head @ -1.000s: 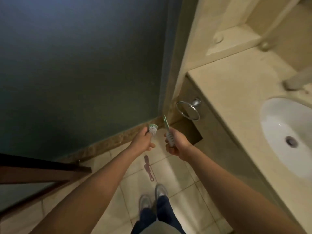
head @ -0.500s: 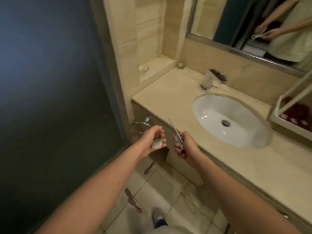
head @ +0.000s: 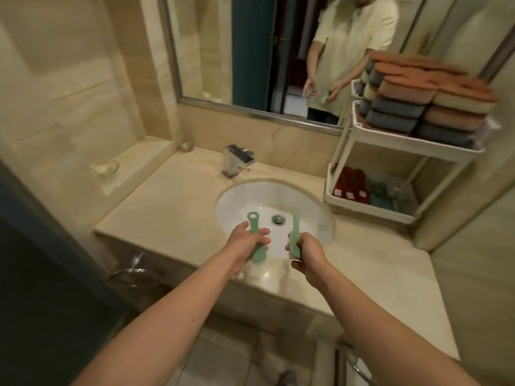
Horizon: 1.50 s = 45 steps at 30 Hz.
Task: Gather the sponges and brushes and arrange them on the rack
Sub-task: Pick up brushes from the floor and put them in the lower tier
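Over the sink [head: 237, 196]: left hand [head: 245, 246] wrapped round stubby green brush [head: 254, 222], bristles down.
Right hand [head: 308, 253]: clamped on slim green brush [head: 294, 227].
Rack [head: 401, 147]: right of sink, sponges [head: 404, 104] stacked.

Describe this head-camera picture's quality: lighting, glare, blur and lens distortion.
Head view: dim, warm yellowish light; a glare patch on the countertop at its front edge; the rack and its stacked sponges smear with motion blur; the wide lens bows the mirror frame; the left hand with its round brush and the right hand with its slim brush look sharper.
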Motion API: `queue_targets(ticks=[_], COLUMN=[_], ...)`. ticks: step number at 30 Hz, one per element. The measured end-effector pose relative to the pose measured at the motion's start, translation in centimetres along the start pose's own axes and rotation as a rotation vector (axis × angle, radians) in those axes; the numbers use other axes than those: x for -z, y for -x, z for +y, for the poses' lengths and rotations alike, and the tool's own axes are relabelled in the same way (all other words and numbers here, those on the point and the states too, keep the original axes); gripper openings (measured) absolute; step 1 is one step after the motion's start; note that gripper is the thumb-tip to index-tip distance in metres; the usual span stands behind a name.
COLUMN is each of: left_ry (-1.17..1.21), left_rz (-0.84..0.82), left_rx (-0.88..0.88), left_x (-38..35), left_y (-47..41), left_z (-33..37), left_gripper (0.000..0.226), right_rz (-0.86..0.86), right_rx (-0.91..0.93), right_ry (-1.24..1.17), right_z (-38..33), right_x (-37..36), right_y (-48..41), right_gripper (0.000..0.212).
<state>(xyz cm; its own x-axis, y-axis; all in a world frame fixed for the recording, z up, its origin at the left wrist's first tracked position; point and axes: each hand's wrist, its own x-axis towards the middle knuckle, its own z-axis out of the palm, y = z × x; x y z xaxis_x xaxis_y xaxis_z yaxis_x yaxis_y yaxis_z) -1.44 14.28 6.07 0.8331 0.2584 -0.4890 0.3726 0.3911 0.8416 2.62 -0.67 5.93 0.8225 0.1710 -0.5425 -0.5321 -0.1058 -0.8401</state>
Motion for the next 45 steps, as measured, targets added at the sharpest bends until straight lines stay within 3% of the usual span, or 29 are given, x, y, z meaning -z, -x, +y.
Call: queue_targets(ticks=[3, 11, 24, 30, 35, 41, 45], left_ry=[-0.096, -0.286, -0.285, -0.287, -0.304, -0.301, -0.272], left_rz=[-0.076, -0.147, -0.275, -0.347, -0.351, -0.309, -0.301], left_rx=[-0.021, -0.047, 0.069, 0.09, 0.122, 0.032, 0.026], left_x=[-4.8, -16.4, -28.5, -32.1, -34.0, -35.4, -35.4], left_y=[-2.8, -8.6, -14.8, -17.7, -20.4, -23.5, -24.8], left_z=[0.8, 1.8, 2.6, 3.5, 3.8, 3.2, 3.1], left_gripper=[0.045, 0.016, 0.028, 0.03, 0.041, 0.024, 0.014], right_rz=[0.055, 0.223, 0.389, 0.576, 0.721, 0.775, 0.71], right_rx=[0.013, 0.054, 0.109, 0.166, 0.164, 0.126, 0.069], right_ry=[-0.011, -0.072, -0.062, 0.217, 0.44, 0.641, 0.859], right_z=[-2.0, -5.7, -9.5, -11.8, -12.0, -12.3, -12.4], right_x=[3.7, 13.2, 23.0, 26.3, 27.6, 28.0, 28.4], right_y=[-3.1, -8.7, -13.3, -16.4, -18.8, -22.1, -24.2], right_gripper=[0.02, 0.018, 0.024, 0.034, 0.025, 0.03, 0.023])
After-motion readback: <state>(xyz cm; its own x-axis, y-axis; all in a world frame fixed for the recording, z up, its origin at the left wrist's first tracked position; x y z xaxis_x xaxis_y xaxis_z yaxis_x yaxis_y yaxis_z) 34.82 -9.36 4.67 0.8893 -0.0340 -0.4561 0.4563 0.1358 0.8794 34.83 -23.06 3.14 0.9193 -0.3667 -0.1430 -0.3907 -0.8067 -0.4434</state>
